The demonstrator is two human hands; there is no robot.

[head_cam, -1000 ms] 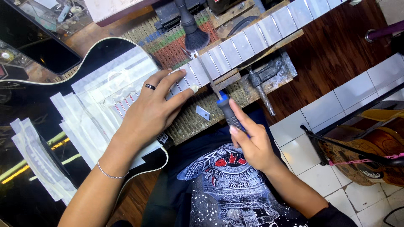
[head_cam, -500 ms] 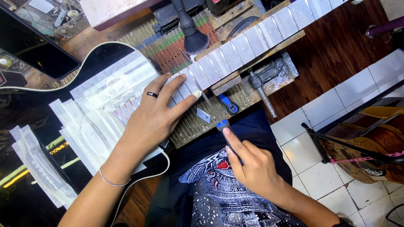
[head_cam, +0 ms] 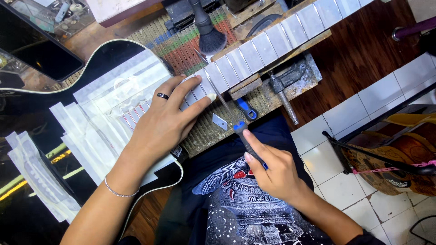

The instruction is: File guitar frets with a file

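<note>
One screwdriver [head_cam: 236,118] in right hand [head_cam: 272,170] points up-left.

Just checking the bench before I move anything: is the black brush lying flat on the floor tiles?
No, the black brush rests on the workbench beside the taped guitar neck, well away from the white floor tiles.

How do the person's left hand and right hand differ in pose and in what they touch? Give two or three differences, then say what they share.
The left hand lies flat and spread on the taped guitar neck; the right hand is curled around a blue-handled tool. The left hand wears a dark ring and a thin bracelet; the right hand shows neither. The left hand rests on the work; the right hand is nearer the person's body. Both are bare.
</note>
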